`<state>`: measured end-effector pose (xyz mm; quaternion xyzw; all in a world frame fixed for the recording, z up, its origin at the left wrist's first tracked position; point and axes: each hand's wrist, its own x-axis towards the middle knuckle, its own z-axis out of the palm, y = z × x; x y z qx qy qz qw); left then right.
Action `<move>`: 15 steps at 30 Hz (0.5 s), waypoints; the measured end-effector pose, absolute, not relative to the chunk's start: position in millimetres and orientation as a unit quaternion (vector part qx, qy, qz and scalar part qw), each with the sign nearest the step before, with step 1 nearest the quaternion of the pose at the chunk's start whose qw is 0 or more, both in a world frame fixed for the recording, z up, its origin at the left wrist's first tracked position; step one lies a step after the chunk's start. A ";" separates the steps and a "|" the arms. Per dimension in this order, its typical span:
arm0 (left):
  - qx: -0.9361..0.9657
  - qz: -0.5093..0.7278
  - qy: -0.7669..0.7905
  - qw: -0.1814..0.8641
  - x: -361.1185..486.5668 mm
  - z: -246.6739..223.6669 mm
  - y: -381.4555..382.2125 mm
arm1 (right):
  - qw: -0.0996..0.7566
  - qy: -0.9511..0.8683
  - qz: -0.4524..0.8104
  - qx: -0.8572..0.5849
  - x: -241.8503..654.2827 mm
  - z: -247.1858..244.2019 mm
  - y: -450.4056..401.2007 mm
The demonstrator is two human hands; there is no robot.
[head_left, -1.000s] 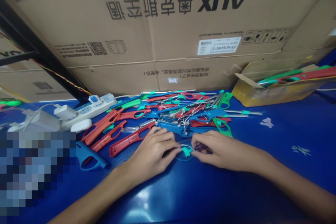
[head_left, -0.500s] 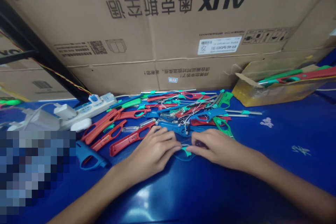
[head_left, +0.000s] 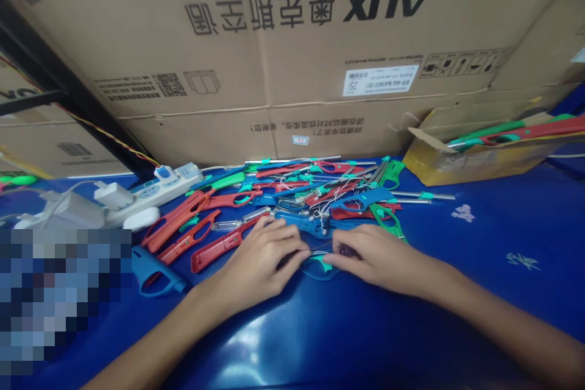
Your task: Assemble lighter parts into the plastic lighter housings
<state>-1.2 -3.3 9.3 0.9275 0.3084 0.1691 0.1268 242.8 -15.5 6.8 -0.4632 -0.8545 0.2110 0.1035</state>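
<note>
Two bare hands, the left hand (head_left: 267, 255) and the right hand (head_left: 381, 261), flank a blue plastic casing with a looped end (head_left: 320, 278) on the glossy blue tabletop (head_left: 292, 341).
The left thumb and forefinger nearly meet at its left side; what they pinch is hidden. The right fingers curl around a dark, rounded object (head_left: 348, 251), thumb beside a small green plastic piece (head_left: 326, 261).

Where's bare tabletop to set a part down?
Free: blue tabletop nearest the camera, between left forearm and right forearm; also the white-marked stretch between right forearm and open carton. Crowded: the pile of casings, the gap between left hand and right hand (a green piece), and left around the power strip. Lower left is pixelated.
</note>
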 end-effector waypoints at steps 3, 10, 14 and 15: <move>0.928 0.164 0.309 0.128 -1.2 11.5 -4.2 | 0.101 -0.855 0.212 -0.462 243.3 6.7 -15.8; 0.932 0.173 0.298 0.112 2.3 7.5 -5.9 | 0.096 -0.853 0.234 -0.457 244.6 10.6 -16.1; 0.935 0.172 0.294 0.099 3.7 2.4 -6.1 | 0.087 -0.859 0.280 -0.420 252.5 15.2 -16.3; 0.936 0.169 0.293 0.096 3.9 1.8 -6.2 | 0.084 -0.859 0.289 -0.414 254.6 15.9 -16.4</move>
